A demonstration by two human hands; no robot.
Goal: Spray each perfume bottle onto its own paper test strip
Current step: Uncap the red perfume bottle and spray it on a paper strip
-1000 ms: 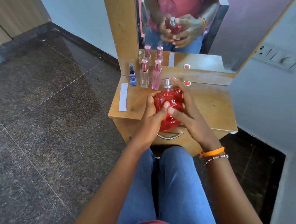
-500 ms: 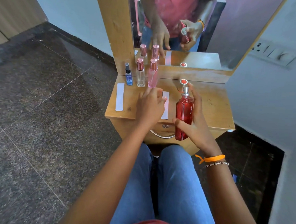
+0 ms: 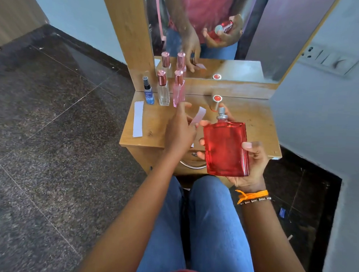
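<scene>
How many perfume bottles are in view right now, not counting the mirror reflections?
4. The red bottle is in the right hand. The blue bottle, the clear bottle and the pink bottle stand in a row at the table's back left.

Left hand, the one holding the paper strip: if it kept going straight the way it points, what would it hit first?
Probably the pink perfume bottle. The left hand, pinching the paper strip, points toward the bottles at the mirror's foot; its fingertips seem just short of it, though depth is unclear.
</scene>
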